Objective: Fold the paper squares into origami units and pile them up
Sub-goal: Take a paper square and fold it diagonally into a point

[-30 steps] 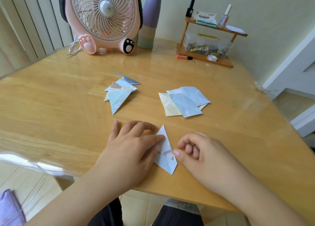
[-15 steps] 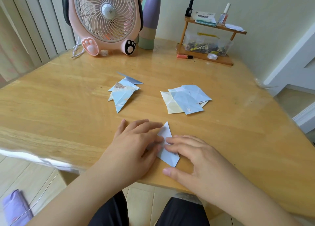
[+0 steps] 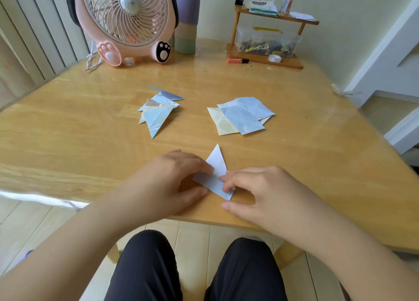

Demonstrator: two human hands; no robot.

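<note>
Glossy wooden table point(image 3: 68, 128) by cream wall. Pink fan point(image 3: 127, 21) at far edge; wooden rack point(image 3: 267, 39) right of fan. Left hand point(image 3: 167, 182) and right hand point(image 3: 260, 191), fingers bent, pinch folded paper point(image 3: 215, 176) on near edge.

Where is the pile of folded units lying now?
In the head view the pile of folded units lies left of centre on the table, in front of the pink fan, left of the flat squares.
</note>
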